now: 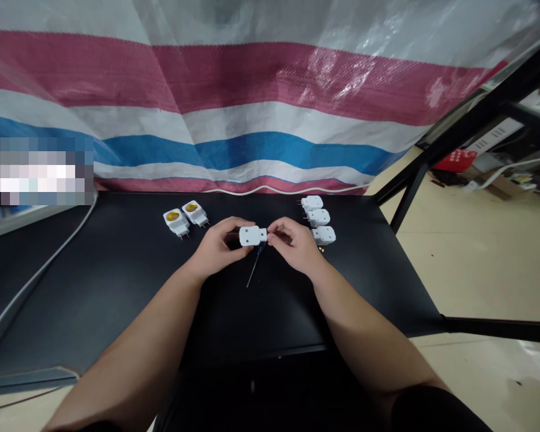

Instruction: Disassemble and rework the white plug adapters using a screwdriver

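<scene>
My left hand holds a white plug-in lamp socket between thumb and fingers, its back with dark screw holes facing up. At the narrow plug end of that socket, my right hand is closed in a pinch; what lies between its fingertips is too small to make out. Below the held socket a screwdriver with a thin metal shaft lies on the table, its blue handle partly hidden. Close to my right hand are a few tiny brass pieces.
Two white lamp sockets with gold round openings lie at left on the black table. Three more white sockets lie at right, backs up. Behind hangs a striped plastic sheet; a white cable crosses the left side.
</scene>
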The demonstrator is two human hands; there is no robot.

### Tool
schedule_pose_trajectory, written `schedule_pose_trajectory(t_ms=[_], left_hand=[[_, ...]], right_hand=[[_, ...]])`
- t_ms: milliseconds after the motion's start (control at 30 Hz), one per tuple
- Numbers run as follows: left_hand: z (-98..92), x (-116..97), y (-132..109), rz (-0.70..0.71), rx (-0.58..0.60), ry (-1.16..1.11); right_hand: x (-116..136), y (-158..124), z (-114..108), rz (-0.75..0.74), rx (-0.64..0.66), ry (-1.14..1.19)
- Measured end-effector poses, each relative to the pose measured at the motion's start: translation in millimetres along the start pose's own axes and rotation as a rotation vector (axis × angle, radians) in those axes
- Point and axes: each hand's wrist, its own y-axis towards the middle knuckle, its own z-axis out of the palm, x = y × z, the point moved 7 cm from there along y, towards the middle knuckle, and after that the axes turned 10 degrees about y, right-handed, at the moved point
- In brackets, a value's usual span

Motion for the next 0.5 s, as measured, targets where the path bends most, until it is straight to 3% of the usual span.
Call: schedule_pose_trajectory(t_ms=[200, 500], left_hand=[[1.0, 2, 0, 0.011, 0.014, 0.013], [2.6, 11, -2, -0.086, -0.001, -0.163]], right_hand=[[-20, 2, -2, 0.187, -0.043, 0.143], [-28, 2, -4, 0.237, -0.058, 0.095]])
